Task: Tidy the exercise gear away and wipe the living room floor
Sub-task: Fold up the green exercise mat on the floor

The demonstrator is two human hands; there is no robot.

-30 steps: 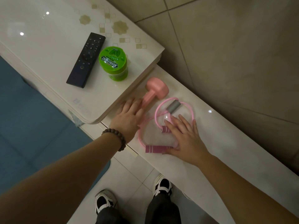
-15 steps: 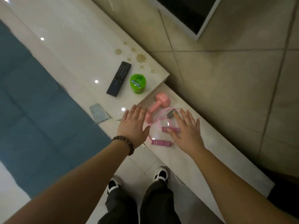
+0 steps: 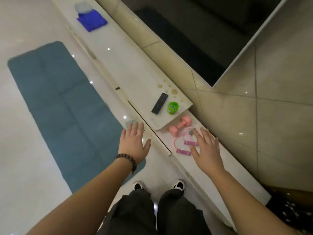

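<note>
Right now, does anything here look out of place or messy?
Nothing is spilled or broken. The blue exercise mat lies unrolled on the floor, and the pink resistance band sprawls in loose loops beside the pink dumbbell.

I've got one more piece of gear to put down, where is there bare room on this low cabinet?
Free: the upper cabinet top between the blue cloth and the remote. Also the lower shelf nearer you, past the right hand. Crowded: around the pink dumbbell, resistance band and green jar.
</note>
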